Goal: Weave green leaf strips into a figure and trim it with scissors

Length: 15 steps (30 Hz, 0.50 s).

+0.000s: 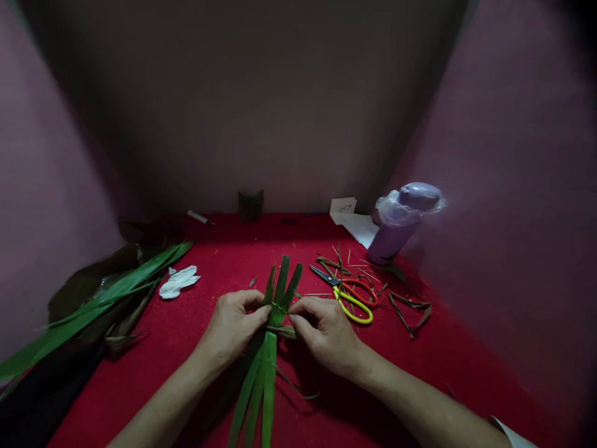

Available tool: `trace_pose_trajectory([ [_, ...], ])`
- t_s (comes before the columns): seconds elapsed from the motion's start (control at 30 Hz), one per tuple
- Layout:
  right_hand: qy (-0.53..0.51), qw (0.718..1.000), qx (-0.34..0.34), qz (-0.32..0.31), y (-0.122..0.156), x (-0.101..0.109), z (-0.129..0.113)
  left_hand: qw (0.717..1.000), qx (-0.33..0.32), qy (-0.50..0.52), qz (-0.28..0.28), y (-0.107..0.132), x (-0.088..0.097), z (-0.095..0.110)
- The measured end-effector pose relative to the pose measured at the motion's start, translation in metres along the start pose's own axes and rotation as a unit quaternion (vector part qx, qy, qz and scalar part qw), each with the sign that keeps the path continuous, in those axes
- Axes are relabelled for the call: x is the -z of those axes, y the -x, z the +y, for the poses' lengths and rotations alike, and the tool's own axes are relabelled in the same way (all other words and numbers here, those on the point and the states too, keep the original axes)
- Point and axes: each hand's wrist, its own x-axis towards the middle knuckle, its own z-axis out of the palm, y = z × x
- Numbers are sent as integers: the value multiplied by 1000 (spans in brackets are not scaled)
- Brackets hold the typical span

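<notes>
Between my hands stands a bundle of green leaf strips [269, 367], its short cut ends fanned upward and longer strips trailing toward me. A thin twisted tie [280, 307] crosses the bundle near its upper part, and a brownish folded strip sticks out to the right below it. My left hand [236, 323] is closed, thumb and fingers pinching the bundle's left edge. On the other side, my right hand [324, 330] pinches at the right end of the thin tie. Scissors [345, 289] with one red and one yellow handle lie just beyond my right hand, blades apart.
Long green leaves [112, 295] and dark material lie at the left. A crumpled white tissue [178, 281] is beside them. Toothpicks and dried leaf scraps [413, 311] are scattered at right. A purple bottle [396, 230], white papers [359, 227] and a syringe [199, 217] stand or lie near the back wall.
</notes>
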Motion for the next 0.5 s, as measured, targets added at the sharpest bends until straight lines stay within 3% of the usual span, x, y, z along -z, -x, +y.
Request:
trace_pose_trajectory([
  [0.13, -1, 1000, 8, 6, 0, 2, -1, 1000, 5, 7, 5, 0, 0, 1],
  [0.5, -4, 1000, 10, 15, -2, 1, -2, 983, 93, 157, 9, -4, 0, 2],
])
